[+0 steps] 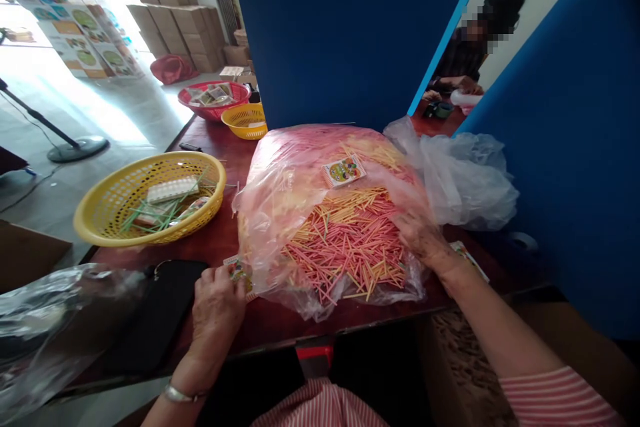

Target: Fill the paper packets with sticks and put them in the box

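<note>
Striped red-and-white clothing [320, 407] fills the bottom edge, the wearer's body cut off below it. Beyond it on the dark red table [280, 330] sits a large clear bag [280, 193], its mouth open toward the person, full of thin pink and yellow sticks [345, 247]; cloudy plastic blurs those farther back.

The left hand [219, 303] lies at the bag's near left corner, fingers bent over a printed packet [240, 273] that they partly cover. Whether they pinch it or merely rest there, one cannot tell. The right hand [425, 240] is at the bag's right side, loosely curled, its fingertips against plastic and sticks; what it grips, if anything, cannot be made out. Beneath that forearm, another packet [470, 260] shows only in part.

On top of the bag lies a further packet [344, 171], with coloured pictures and pale lettering on green, too small to read. The yellow basket [90, 213] to the left holds green sticks [155, 217] and a white block [173, 189]. Print on the stacked cartons [85, 33] is likewise illegible. Blue panels [350, 33] hide much of a co-worker [457, 63].
</note>
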Demonstrator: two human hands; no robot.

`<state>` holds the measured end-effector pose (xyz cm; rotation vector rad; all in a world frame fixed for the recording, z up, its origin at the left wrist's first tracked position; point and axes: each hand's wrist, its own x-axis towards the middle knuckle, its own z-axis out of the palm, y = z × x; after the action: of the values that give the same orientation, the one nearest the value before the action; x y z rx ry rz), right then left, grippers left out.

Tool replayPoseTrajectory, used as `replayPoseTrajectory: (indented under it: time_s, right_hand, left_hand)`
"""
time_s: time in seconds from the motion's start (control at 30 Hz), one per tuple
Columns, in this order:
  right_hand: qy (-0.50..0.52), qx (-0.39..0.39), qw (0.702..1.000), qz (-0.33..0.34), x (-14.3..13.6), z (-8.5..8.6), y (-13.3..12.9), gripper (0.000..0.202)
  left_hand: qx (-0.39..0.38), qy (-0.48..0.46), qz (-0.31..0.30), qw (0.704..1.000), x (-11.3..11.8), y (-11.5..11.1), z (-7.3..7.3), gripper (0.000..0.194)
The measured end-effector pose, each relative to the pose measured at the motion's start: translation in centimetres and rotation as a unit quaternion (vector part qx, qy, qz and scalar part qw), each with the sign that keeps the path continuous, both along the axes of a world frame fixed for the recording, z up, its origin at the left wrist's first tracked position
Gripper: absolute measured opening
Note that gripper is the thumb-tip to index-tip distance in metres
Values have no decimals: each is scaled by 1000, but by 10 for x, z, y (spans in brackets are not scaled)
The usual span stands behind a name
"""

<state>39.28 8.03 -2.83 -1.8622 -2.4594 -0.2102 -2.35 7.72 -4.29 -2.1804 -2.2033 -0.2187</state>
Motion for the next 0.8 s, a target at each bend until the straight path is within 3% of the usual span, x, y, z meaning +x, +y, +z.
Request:
replayPoseTrajectory:
  time_s: [0.17,0.33,0.47,0.57,0.67,0.8]
  right_hand:
    - [-81,-1,996,-32,4,4,4,17]
    - [-106,16,994,1,-3,4,2,20]
    - [-117,26,993,13,-5,1,-1,18]
    - [-125,30,992,19,-6,0,-2,17]
    - [-143,38,989,16,-10,0,-3,15]
    - [-149,49,988,-15,-15,1,-5,14]
  left_hand:
    - [-57,-38,40,997,-7,5,-3,39]
    - [-105,-128,91,982,-12,15,-5,46]
    - [-126,-187,117,967,-19,21,-9,40]
    - [-117,-218,113,962,-20,20,-10,32]
    - [-77,-182,104,975,-16,13,-7,27]
    - [-24,-174,130,976,-11,5,-7,32]
